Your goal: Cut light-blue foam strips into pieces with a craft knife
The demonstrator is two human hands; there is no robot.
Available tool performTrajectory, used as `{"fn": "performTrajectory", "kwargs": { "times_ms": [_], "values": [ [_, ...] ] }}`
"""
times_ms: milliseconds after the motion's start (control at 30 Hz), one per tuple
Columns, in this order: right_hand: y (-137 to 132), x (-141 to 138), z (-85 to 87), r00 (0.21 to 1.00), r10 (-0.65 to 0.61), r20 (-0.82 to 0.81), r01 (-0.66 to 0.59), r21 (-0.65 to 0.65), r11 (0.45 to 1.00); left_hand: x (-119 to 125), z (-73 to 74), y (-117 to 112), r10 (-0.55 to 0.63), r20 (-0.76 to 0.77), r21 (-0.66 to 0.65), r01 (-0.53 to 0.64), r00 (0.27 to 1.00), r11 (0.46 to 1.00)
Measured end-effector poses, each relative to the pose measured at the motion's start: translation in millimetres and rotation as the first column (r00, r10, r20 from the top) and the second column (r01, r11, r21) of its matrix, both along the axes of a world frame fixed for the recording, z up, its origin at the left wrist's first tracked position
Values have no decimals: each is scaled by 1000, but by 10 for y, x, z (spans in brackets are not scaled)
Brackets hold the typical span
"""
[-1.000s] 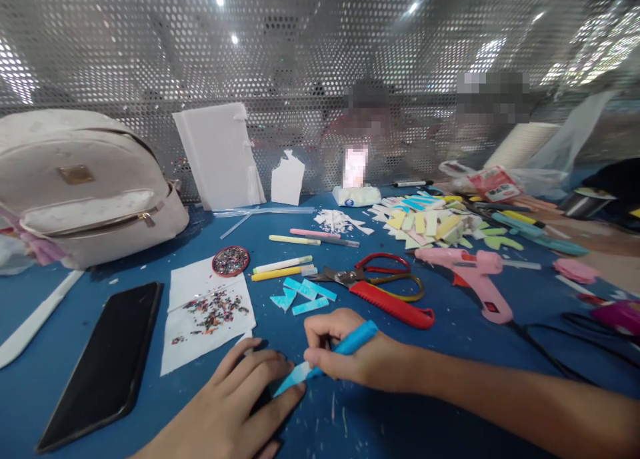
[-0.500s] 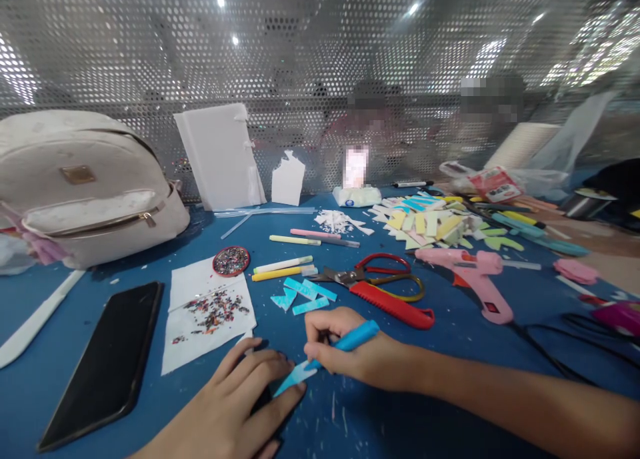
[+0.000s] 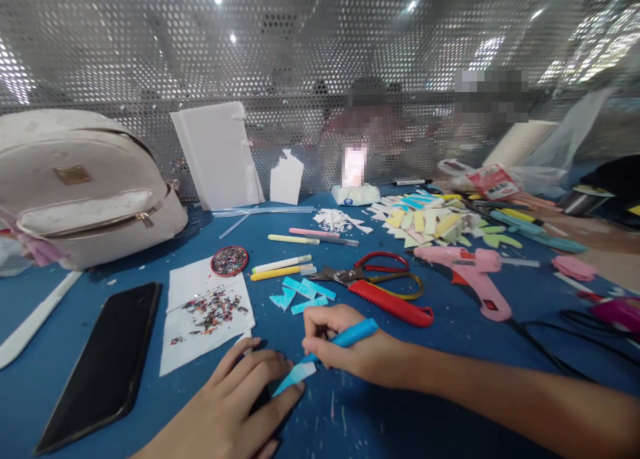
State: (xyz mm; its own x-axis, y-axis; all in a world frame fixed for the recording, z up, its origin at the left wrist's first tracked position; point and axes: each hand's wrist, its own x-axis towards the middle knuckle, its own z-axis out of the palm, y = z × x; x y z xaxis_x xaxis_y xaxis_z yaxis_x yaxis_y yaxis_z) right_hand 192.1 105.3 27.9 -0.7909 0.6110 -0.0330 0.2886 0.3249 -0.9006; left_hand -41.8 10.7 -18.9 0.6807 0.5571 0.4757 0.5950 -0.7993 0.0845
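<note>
My right hand (image 3: 340, 345) is closed around a blue marker (image 3: 356, 333), its tip on a small flat piece (image 3: 295, 379) that looks like card or foam. Most of that piece is light blue, with a white patch at its right end. My left hand (image 3: 250, 392) rests on the table, its thumb and fingers holding the piece down from either side; part of the piece is hidden beneath them. Just beyond my hands lie several blue-coloured pieces (image 3: 303, 293). Scissors (image 3: 370, 272) and a red-handled cutter (image 3: 393, 303) lie right of those pieces.
A pink glue gun (image 3: 467, 265) with a black cord lies at right, before a pile of coloured pieces (image 3: 430, 219). Several markers (image 3: 283, 265) lie centrally. At left are a phone (image 3: 103, 362), a paper sheet (image 3: 187, 352) with dark bits, and a backpack (image 3: 85, 192).
The marker tip has shifted slightly up and left along the piece, and the blue edge beside the white patch now looks straighter. My left hand stays put.
</note>
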Motion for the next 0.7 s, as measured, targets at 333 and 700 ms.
{"fn": "performTrajectory", "kwargs": {
  "times_ms": [333, 700],
  "values": [
    [-5, -4, -1, 1000, 14, 14, -14, -6, 1000, -2, 7, 7, -4, 9, -15, 4, 1000, 1000],
    [4, 1, -24, 1000, -5, -5, 5, -9, 1000, -12, -9, 12, -4, 2, -2, 4, 1000, 1000]
  ]
}}
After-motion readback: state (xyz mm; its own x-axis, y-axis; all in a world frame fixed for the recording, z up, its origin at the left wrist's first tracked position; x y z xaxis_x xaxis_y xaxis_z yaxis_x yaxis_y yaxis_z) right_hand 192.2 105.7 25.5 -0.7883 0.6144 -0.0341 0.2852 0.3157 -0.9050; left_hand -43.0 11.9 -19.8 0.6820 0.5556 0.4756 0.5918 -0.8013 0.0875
